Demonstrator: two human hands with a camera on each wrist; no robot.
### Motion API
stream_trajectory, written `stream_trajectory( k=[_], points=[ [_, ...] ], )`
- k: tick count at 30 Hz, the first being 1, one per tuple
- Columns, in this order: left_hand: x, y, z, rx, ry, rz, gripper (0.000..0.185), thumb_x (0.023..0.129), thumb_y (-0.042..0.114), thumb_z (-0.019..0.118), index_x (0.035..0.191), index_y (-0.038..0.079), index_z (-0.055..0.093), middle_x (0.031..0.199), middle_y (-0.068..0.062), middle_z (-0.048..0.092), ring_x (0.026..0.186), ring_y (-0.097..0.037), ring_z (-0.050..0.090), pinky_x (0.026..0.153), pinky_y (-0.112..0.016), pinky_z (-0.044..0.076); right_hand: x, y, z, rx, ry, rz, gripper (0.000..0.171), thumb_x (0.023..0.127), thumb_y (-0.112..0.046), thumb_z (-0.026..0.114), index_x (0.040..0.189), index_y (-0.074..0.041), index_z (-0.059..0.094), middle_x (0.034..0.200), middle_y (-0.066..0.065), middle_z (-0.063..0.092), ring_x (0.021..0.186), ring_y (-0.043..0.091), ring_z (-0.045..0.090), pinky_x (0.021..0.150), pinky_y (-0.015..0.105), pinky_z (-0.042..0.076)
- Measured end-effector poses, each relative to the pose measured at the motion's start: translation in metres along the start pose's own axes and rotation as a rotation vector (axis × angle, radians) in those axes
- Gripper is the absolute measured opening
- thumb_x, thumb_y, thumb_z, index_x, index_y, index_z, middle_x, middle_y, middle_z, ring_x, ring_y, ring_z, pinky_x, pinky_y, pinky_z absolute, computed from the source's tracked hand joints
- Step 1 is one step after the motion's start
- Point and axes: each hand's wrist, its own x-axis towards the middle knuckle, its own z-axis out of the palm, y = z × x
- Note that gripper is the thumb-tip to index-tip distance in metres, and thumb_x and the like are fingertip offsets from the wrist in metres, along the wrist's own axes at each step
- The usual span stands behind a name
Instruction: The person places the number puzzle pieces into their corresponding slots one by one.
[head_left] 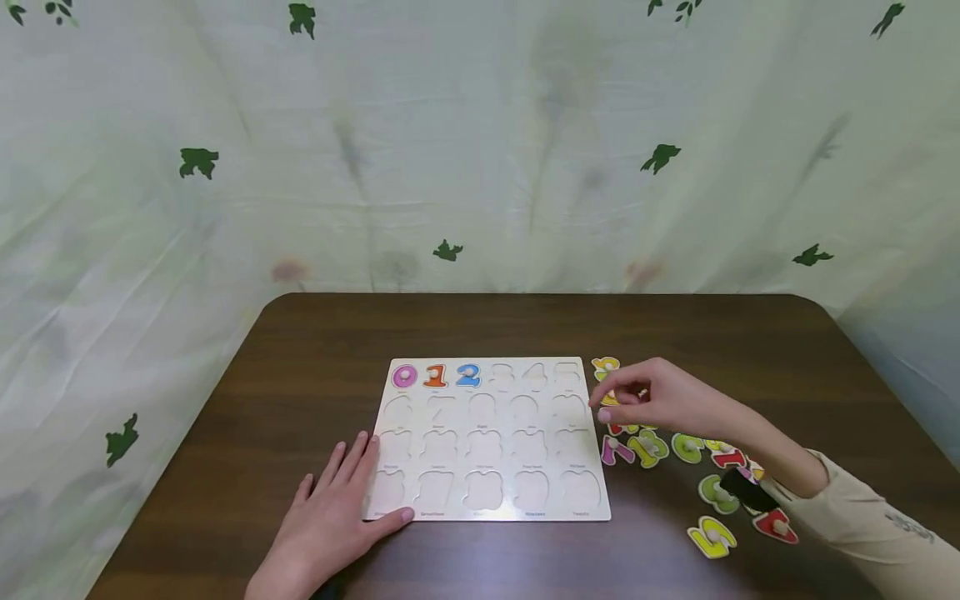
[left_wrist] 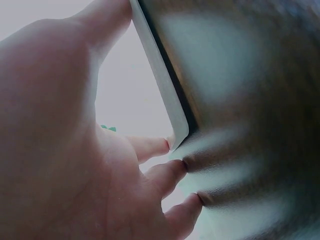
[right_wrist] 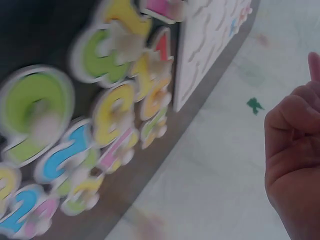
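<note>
A white number puzzle board (head_left: 498, 417) lies flat on the table, with a pink 0 (head_left: 405, 377), an orange 1 (head_left: 435, 377) and a blue 2 (head_left: 468, 376) seated in its top row. My left hand (head_left: 330, 517) rests at the board's near left corner, fingers spread along the side and thumb on the front edge; the left wrist view shows the board's corner (left_wrist: 181, 127) by the fingertips. Over the board's right edge hovers my right hand (head_left: 660, 400), index finger and thumb apart, the other fingers bent. Nothing shows in its grasp.
Loose knobbed number pieces crowd the table right of the board, including a yellow one (head_left: 712, 537), a red one (head_left: 776, 526) and a green one (head_left: 717, 493). Part of the pile is hidden under the right arm. A patterned curtain (head_left: 480, 167) hangs behind the table.
</note>
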Motion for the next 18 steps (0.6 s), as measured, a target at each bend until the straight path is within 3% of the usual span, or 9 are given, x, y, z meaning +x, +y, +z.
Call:
stream_trajectory(
  k=[10,18],
  points=[
    [-0.001,-0.003,0.000,0.002,0.016,0.011,0.113,0.077,0.084,0.050,0.155,0.006,0.029,0.160,-0.016,0.023,0.145,-0.041,0.019,0.103,-0.073,0.022,-0.070,0.013,-0.017,-0.015,0.072,0.073,0.012,0.090,-0.023,0.074,0.102,-0.022,0.073,0.064,-0.007,0.050,0.054,0.013,0.047,0.047,0.026,0.042],
    [0.000,-0.002,0.002,0.005,0.009,0.013,0.114,0.077,0.086,0.048,0.155,0.006,0.028,0.160,-0.016,0.023,0.145,-0.042,0.019,0.103,-0.073,0.022,-0.113,0.051,-0.024,0.009,-0.063,0.002,0.019,0.092,-0.010,0.070,0.110,-0.016,0.071,0.091,-0.002,0.064,0.069,0.013,0.059,0.057,0.026,0.051]
  ],
)
